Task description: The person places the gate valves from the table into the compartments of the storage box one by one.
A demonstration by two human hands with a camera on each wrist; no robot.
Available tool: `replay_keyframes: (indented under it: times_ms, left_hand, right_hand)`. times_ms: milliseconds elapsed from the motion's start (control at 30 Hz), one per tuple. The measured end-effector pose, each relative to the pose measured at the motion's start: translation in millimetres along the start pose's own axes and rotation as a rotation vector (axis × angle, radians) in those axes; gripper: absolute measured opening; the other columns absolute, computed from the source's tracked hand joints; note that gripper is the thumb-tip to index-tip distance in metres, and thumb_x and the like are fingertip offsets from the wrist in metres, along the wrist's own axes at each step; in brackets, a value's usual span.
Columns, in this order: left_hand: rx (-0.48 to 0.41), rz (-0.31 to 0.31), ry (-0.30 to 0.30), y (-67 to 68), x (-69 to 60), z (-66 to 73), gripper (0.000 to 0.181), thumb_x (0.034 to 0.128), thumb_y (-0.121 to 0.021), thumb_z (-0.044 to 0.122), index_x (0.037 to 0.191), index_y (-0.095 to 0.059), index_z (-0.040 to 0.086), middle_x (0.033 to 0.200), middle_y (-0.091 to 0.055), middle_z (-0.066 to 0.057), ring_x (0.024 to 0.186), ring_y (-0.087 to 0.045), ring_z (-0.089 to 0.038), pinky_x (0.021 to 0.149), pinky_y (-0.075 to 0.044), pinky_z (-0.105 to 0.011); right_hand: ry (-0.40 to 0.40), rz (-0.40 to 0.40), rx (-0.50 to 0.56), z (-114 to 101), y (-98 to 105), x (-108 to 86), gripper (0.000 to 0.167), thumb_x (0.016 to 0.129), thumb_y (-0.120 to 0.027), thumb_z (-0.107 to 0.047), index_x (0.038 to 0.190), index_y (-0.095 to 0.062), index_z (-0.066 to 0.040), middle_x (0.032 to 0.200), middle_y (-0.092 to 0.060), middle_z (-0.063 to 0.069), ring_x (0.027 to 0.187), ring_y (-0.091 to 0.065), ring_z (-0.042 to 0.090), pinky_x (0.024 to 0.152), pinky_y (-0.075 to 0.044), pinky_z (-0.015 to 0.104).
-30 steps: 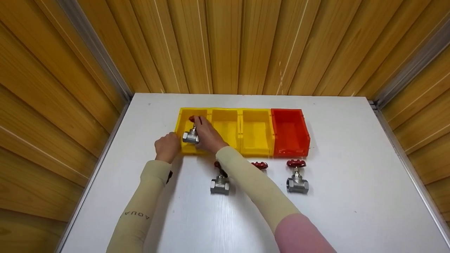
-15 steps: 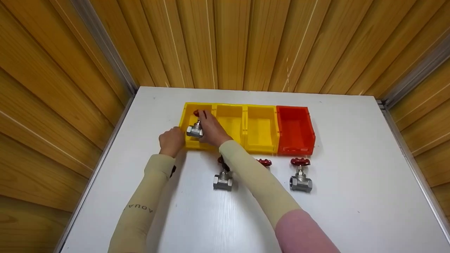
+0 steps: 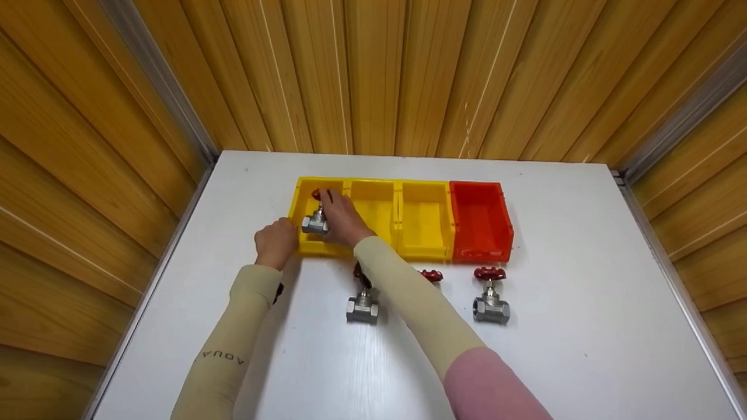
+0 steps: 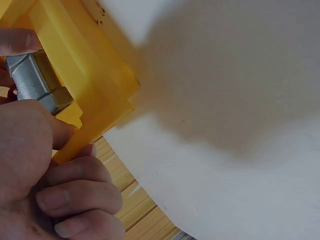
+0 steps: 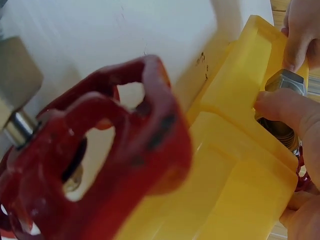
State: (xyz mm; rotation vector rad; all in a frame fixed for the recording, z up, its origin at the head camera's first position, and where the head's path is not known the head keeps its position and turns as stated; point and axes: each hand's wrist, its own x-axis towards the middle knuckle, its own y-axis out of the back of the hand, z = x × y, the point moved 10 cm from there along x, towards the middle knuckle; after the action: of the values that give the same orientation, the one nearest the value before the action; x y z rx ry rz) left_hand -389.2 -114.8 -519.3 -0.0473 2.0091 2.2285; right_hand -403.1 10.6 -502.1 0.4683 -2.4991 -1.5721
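In the head view my right hand (image 3: 344, 220) grips a metal valve (image 3: 315, 223) with a red handwheel, held at the leftmost yellow bin (image 3: 324, 249). The right wrist view shows the thumb against the valve's body (image 5: 286, 80), over the bin's wall. My left hand (image 3: 276, 240) pinches the left wall of that same bin; in the left wrist view its thumb and curled fingers (image 4: 82, 195) close on the yellow edge (image 4: 107, 112). Whether the valve touches the bin's floor I cannot tell.
Two more yellow bins (image 3: 429, 252) and a red bin (image 3: 481, 255) adjoin on the right. In front stand valves, one left (image 3: 362, 309), one right (image 3: 491, 309), and one mostly behind the right forearm, its red handwheel (image 3: 432, 275) showing. Wood-patterned walls enclose the white table (image 3: 583, 262).
The head view has shifted slightly back and forth. Both hands keep their holds on the valve and the bin's wall, with little visible movement.
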Motion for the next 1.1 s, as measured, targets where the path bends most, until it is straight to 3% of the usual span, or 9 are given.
replay_keyframes:
  times_ms: [333, 700, 933, 1100]
  left_hand:
    - [-0.005, -0.002, -0.005, -15.0, -6.6, -2.0, 0.024, 0.0992, -0.048, 0.017, 0.097, -0.059, -0.005, 0.079, -0.064, -0.017, 0.068, -0.064, -0.027, 0.060, -0.054, -0.044]
    - [-0.007, 0.005, 0.001, -17.2, -4.5, -5.0, 0.028, 0.0995, -0.048, 0.020, 0.097, -0.059, -0.006, 0.076, -0.064, -0.017, 0.067, -0.066, -0.031, 0.060, -0.054, -0.046]
    - [-0.013, -0.011, 0.005, -20.0, 0.1, -5.2, 0.024, 0.0984, -0.050, 0.018, 0.098, -0.058, -0.005, 0.076, -0.062, -0.015, 0.066, -0.063, -0.027, 0.061, -0.054, -0.044]
    - [0.001, -0.008, 0.002, -22.6, 1.7, -4.6, 0.027, 0.0994, -0.048, 0.020, 0.098, -0.058, -0.005, 0.075, -0.060, -0.015, 0.065, -0.062, -0.027, 0.059, -0.054, -0.044]
  right_hand:
    - [0.008, 0.008, -0.067, 3.2, -18.7, -5.7, 0.096, 0.078, -0.081, -0.023, 0.151, -0.020, -0.015, 0.151, -0.030, 0.010, 0.136, -0.038, 0.027, 0.116, -0.030, 0.038]
    - [0.024, -0.004, -0.073, 3.1, -25.5, 2.4, 0.089, 0.078, -0.081, -0.023, 0.147, -0.026, -0.016, 0.146, -0.037, 0.007, 0.127, -0.039, 0.024, 0.113, -0.036, 0.036]
    - [0.055, 0.016, -0.157, 3.7, -27.0, 7.5, 0.087, 0.079, -0.080, -0.028, 0.147, -0.027, -0.016, 0.144, -0.039, 0.007, 0.125, -0.038, 0.024, 0.112, -0.037, 0.034]
    - [0.072, 0.020, -0.222, 4.1, -29.6, 8.7, 0.084, 0.081, -0.078, -0.025, 0.148, -0.029, -0.016, 0.143, -0.041, 0.007, 0.127, -0.041, 0.024, 0.116, -0.031, 0.037]
